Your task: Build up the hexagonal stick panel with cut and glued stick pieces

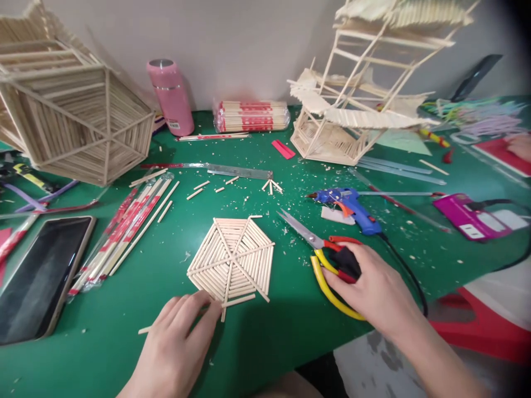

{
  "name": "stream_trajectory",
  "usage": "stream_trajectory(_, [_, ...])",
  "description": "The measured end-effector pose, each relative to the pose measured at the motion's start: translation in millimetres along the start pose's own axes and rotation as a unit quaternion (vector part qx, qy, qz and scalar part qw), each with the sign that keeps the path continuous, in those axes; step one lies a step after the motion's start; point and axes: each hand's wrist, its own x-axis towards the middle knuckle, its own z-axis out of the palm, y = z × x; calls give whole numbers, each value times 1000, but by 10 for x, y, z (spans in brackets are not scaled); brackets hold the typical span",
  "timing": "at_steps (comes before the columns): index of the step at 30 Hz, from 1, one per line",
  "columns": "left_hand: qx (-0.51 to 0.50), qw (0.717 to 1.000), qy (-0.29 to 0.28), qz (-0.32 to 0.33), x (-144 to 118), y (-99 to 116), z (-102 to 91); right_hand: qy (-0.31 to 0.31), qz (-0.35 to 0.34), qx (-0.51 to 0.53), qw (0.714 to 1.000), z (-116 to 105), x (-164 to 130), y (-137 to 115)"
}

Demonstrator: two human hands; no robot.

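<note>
Left hand spread at hexagon panel's near edge; right hand clasps shears.

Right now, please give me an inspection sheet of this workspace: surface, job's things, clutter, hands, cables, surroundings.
Surface: green table mat, strewn with small wood chips.
Job's things: flat hexagonal stick panel; scissors with red and yellow handles, blades shut.
Clutter: blue glue gun, clear ruler, loose chopstick packets, wrapped chopstick bundle, pink bottle, phone, magenta tool.
Hands: left hand rests its fingers on the panel's near edge; right hand lies on the scissors' handles.
Cables: black cord runs from the glue gun past the right hand.
Surroundings: hexagonal stick basket at left, stick tower model at right, pale wall behind.
</note>
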Motion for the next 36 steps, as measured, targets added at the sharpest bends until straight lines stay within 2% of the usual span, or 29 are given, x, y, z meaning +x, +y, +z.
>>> stream_trajectory(5, [-15,999,-42,-20,17,57,14,-1,-19,-27,999,-64,30,54])
stream_trajectory(7, [-13,998,-51,-27,13,71,14,26,-31,-25,999,-122,30,4])
stream_trajectory(10, [-3,997,-62,-42,3,83,18,97,-43,38,994,-179,-8,-207])
stream_trajectory(12, [1,997,-63,-52,2,86,21,107,-89,116,983,-163,-61,-412])
stream_trajectory(15, [16,997,-58,-51,11,88,20,23,-147,200,968,-65,-143,-704])
stream_trajectory(18, [26,997,-55,-54,21,98,19,-38,-140,235,961,49,-185,-867])
stream_trajectory(20, [21,996,-52,-67,22,110,24,-57,-134,244,959,101,-192,-903])
stream_trajectory(25, [-9,996,-32,-81,10,118,71,-58,-126,249,959,149,-202,-911])
stream_trajectory(29, [-21,998,-7,-56,4,85,112,-58,-119,249,959,160,-205,-929])
stream_trajectory(36, [-49,997,-12,-63,45,68,74,-50,-109,244,962,169,-177,-966])
